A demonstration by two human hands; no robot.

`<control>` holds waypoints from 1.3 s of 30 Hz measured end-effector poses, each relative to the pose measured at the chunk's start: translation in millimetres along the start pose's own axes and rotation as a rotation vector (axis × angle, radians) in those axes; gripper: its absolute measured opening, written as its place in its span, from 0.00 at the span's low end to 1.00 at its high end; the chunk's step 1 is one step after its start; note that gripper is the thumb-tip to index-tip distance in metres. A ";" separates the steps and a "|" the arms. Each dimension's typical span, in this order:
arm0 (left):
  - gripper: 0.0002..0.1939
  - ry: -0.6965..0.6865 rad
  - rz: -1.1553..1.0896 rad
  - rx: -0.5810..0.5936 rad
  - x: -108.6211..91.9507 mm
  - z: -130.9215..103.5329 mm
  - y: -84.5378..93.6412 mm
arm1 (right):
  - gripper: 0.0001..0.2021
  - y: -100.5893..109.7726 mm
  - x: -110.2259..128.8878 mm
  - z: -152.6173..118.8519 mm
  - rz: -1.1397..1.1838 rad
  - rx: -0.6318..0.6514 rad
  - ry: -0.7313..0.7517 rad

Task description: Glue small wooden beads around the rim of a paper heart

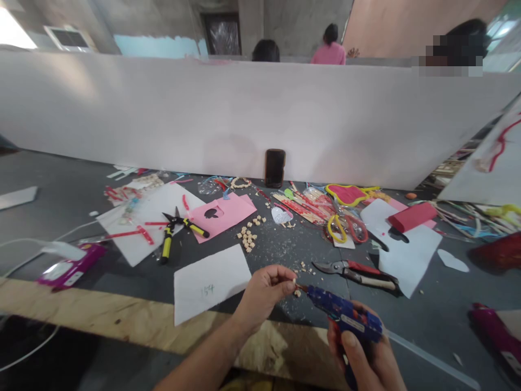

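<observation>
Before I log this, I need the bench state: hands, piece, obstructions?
Left hand pinching pale piece. Right hand gripping glue gun, nozzle near pale piece. Pruners lie beyond gun, not blocking.

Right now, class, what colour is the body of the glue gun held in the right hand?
The glue gun has a dark blue body, best seen in the head view.

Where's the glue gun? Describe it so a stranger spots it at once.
From the long white board, come across the dark table to its near edge. There the right hand grips the glue gun. It is dark blue, with a translucent stick at its back, unlike the red-and-cream-handled pruners lying just beyond.
</observation>
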State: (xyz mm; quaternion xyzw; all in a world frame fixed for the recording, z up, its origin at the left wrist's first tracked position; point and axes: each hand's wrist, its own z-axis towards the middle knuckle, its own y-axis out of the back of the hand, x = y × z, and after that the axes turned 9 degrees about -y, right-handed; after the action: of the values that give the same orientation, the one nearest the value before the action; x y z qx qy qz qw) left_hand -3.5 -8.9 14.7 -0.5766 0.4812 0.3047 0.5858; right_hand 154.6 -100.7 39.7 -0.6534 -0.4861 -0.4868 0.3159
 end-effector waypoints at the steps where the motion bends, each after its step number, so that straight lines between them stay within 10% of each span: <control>1: 0.14 0.001 -0.001 0.001 0.0 -0.2 -0.2 | 0.26 0.2 -0.2 -0.2 -0.002 0.004 -0.001; 17: 0.15 0.000 0.047 -0.016 1.3 -1.6 1.9 | 0.22 5.6 -1.6 4.6 -0.030 -0.015 0.058; 27: 0.11 -0.087 0.234 -0.028 2.4 -3.7 14.3 | 0.24 50.9 14.8 87.8 -0.031 -0.262 -0.224; 32: 0.10 -0.076 0.283 -0.041 1.5 -6.0 18.8 | 0.22 69.7 26.2 125.5 -0.587 -0.195 -0.064; 39: 0.09 -0.057 0.323 -0.014 5.1 -8.0 21.3 | 0.30 81.2 43.3 127.0 -1.331 -0.409 -0.107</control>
State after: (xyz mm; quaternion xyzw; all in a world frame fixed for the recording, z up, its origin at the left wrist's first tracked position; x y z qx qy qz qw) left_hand -22.8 -14.5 2.9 -0.4868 0.5487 0.4147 0.5386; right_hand 275.3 -0.5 44.0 -0.2863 -0.6964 -0.6259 -0.2032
